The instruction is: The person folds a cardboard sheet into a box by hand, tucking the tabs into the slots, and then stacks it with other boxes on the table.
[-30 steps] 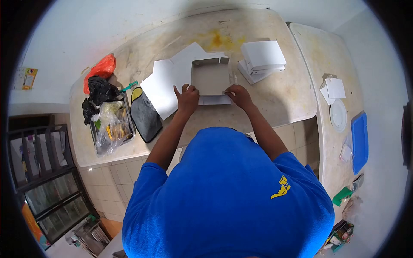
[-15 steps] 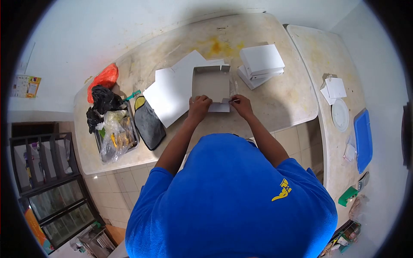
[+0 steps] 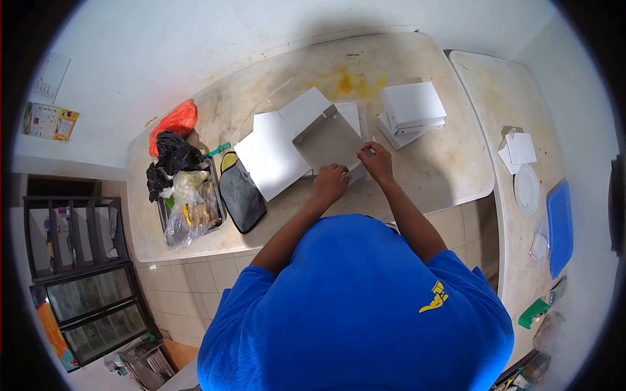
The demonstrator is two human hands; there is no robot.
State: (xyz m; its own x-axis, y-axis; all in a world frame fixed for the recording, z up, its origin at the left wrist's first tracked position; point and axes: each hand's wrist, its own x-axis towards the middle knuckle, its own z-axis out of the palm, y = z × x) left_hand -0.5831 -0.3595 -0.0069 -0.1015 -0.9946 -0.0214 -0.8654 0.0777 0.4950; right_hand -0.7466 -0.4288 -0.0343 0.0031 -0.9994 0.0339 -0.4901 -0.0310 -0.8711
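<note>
Pinching the right corner of an open grey-lined box (image 3: 329, 140) with the right hand (image 3: 377, 161), by the look of it; touching its near side with curled fingers of the left hand (image 3: 330, 184), can't tell how firmly. Got the box just beyond both, askew on the desk (image 3: 437, 173). Looks like forming the near wall, with a white flap (image 3: 356, 173) showing between the hands. Probably calls for holding that corner square while tucking the flap. Got flat white sheets (image 3: 270, 156) beyond the left hand, stacked white boxes (image 3: 412, 105) past the right, grey pouch (image 3: 242, 197) farther left.
</note>
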